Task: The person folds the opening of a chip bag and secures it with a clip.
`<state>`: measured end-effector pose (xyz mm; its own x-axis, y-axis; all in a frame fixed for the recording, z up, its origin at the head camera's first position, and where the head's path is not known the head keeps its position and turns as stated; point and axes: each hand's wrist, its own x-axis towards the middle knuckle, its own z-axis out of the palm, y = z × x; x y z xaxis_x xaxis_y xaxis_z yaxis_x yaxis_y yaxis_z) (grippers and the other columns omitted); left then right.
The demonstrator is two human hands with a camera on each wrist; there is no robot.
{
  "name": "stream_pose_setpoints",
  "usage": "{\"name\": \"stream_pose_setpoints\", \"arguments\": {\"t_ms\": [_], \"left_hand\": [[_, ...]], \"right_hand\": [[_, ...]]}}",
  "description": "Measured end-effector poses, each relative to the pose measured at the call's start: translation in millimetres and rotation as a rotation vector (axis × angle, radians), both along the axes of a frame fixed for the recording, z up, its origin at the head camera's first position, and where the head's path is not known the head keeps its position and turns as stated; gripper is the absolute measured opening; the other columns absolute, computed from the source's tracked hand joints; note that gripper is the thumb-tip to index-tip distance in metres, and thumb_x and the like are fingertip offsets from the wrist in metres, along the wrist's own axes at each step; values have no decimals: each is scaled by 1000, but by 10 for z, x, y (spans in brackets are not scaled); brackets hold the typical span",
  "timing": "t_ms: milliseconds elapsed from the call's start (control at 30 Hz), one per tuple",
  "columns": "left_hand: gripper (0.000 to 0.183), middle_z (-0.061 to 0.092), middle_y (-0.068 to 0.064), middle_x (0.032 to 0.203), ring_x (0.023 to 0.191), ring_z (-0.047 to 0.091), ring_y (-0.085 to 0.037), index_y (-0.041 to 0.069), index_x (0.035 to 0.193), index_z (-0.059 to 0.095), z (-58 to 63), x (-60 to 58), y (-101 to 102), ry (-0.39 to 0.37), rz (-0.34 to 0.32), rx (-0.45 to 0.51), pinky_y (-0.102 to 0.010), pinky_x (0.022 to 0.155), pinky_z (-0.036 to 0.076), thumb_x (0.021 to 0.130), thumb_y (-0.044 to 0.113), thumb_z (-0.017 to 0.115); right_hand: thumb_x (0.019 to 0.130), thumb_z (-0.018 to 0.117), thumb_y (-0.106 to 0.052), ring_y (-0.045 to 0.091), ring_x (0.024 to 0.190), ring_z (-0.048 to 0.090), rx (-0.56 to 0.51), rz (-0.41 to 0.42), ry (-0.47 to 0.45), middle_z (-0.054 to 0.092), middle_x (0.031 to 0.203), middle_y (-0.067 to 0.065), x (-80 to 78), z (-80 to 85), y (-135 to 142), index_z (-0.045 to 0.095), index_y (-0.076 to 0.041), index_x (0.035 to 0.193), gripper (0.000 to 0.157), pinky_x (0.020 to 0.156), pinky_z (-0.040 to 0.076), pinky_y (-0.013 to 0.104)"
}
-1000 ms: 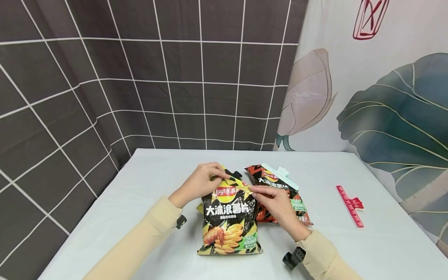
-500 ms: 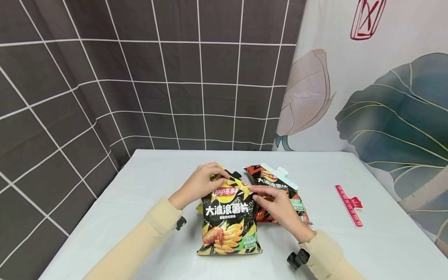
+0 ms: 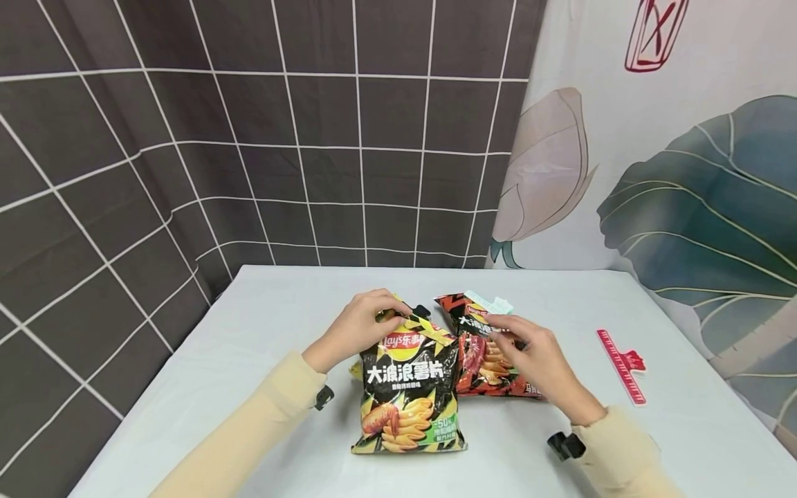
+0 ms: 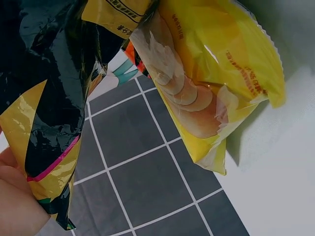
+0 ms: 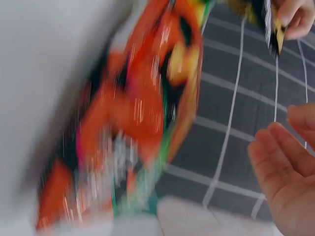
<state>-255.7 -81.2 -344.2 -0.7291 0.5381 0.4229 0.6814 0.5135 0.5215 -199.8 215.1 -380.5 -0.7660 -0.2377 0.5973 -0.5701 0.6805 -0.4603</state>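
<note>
A black-and-yellow bag of Lay's potato chips stands at the middle of the table, slightly tilted back. Its folded top corner is pinched between the thumb and fingers of my left hand. My right hand is off that bag, fingers loosely extended and holding nothing, in front of a red chip bag. A pale blue sealing clip sits across the red bag's top, partly hidden by my hand. Behind the black bag is a yellow chip bag, which the left wrist view shows best.
A pink sealing clip lies on the white table at the right. Part of a black clip shows behind the black bag's top. A dark gridded cloth hangs at the back and left, a printed curtain at the right.
My right hand has let go of the black bag's folded top and moved right, now covering part of the red bag. The left hand keeps its hold in place.
</note>
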Motion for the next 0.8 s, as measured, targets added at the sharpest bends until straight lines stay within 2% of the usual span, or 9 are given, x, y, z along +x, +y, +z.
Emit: {"name": "stream_pose_setpoints", "arguments": {"t_ms": [100, 200, 367, 533, 667, 800], "left_hand": [[16, 69, 3, 98, 86, 57, -11, 14, 103, 75, -2, -4, 2, -9, 1, -4, -33, 82, 48, 89, 12, 67], [17, 69, 3, 99, 87, 58, -12, 15, 104, 74, -4, -6, 4, -8, 2, -6, -35, 84, 47, 89, 12, 67], [17, 69, 3, 100, 88, 59, -11, 15, 104, 74, -13, -7, 2, 0, 5, -10, -35, 85, 48, 89, 12, 67], [17, 69, 3, 99, 87, 58, -11, 14, 104, 74, -12, 3, -2, -2, 5, -11, -32, 81, 49, 89, 12, 67], [17, 69, 3, 99, 86, 58, -10, 14, 105, 74, -19, 3, -8, -3, 5, -11, -31, 80, 49, 89, 12, 67], [17, 69, 4, 99, 84, 57, -10, 15, 104, 74, -22, 2, -13, 0, 8, -11, -30, 79, 49, 89, 12, 67]], "right_hand": [[83, 69, 3, 31, 103, 64, 126, -84, 51, 67, 116, 18, 2, 51, 153, 64, -2, 120, 37, 80, 56, 43], [84, 69, -1, 40, 110, 58, 220, -173, 27, 63, 119, 22, 17, 87, 298, 62, -1, 123, 39, 87, 51, 54], [84, 70, -4, 46, 112, 54, 294, -297, -55, 60, 120, 28, -21, 82, 574, 60, 4, 123, 41, 88, 47, 60], [82, 70, -4, 52, 107, 52, 342, -406, -133, 56, 119, 35, -63, 19, 910, 57, 11, 121, 44, 85, 45, 63], [82, 70, -4, 54, 102, 54, 375, -453, -211, 55, 116, 39, -75, -52, 1171, 54, 16, 120, 46, 80, 46, 64], [84, 67, -8, 57, 103, 51, 399, -485, -342, 51, 117, 43, -69, -92, 1391, 50, 19, 121, 49, 82, 44, 67]]}}
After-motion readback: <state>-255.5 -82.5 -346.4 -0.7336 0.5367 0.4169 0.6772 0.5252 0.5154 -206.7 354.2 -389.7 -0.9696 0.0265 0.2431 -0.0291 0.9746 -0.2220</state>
